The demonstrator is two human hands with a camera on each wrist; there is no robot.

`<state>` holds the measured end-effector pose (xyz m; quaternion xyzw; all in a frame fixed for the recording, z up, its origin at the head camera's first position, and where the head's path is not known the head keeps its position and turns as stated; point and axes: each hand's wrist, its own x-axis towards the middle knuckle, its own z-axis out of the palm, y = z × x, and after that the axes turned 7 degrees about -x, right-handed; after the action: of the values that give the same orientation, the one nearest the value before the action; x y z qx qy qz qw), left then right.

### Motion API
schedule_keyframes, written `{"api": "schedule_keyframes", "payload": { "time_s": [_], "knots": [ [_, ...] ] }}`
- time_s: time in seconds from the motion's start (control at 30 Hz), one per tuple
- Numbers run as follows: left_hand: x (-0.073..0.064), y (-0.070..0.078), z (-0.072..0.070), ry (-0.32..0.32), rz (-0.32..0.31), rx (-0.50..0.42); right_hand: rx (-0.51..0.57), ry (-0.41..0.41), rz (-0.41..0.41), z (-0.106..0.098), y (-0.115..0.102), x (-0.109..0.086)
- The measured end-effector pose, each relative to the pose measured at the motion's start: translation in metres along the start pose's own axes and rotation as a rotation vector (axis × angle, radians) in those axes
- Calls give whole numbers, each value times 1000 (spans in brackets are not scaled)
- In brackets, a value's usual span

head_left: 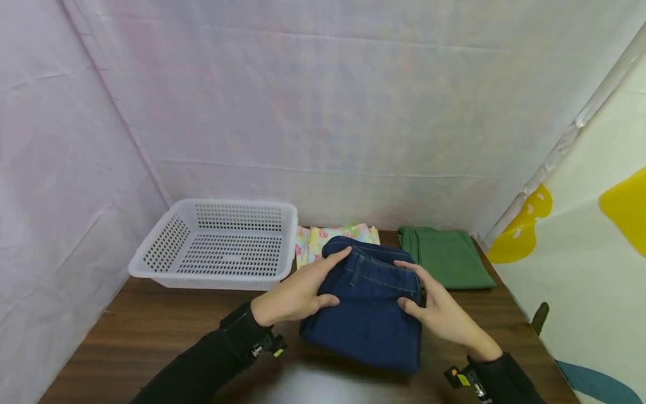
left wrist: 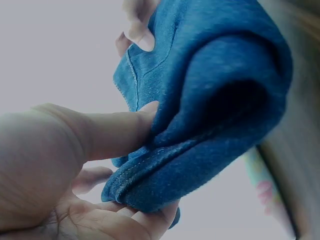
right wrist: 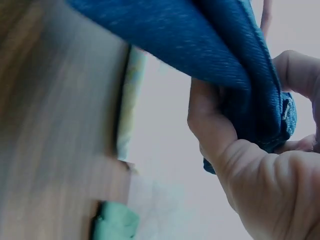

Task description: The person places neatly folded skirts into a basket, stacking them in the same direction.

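A folded pair of dark blue jeans [head_left: 370, 320] is held up over the wooden table, its waistband side away from the person. My left hand [head_left: 298, 294] grips the left side, thumb on the near face and fingers around the far side. On the right side, my right hand [head_left: 439, 308] pinches the denim in the same manner. The left wrist view shows the jeans [left wrist: 215, 100] in a thick rolled fold between thumb and fingers. In the right wrist view, layered denim [right wrist: 165, 40] passes between the right thumb and fingers.
A white perforated plastic basket [head_left: 232, 283] stands at the back left of the table [head_left: 192, 320]. Behind the jeans lies a folded floral cloth [head_left: 313, 238] in yellow and pink. At the back right is a folded green garment [head_left: 449, 258]. White fabric walls [head_left: 323, 112] surround the table.
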<state>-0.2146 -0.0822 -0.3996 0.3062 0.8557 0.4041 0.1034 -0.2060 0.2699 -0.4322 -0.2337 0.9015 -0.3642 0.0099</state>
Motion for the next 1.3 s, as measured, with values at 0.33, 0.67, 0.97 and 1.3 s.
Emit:
{"api": "schedule_keyframes", "payload": {
  "time_s": [0.33,0.67,0.97,1.3],
  "knots": [
    [-6,-2,-36,88,-8,41,13,28,-1,-3,-13,43],
    [-12,-16,-74,232,-55,144,184,5,-3,7,-33,101],
    [-23,-33,-114,320,-186,192,384,-47,74,28,-68,155],
    [-43,-57,-156,380,-275,209,568,-111,94,58,-104,214]
  ]
}}
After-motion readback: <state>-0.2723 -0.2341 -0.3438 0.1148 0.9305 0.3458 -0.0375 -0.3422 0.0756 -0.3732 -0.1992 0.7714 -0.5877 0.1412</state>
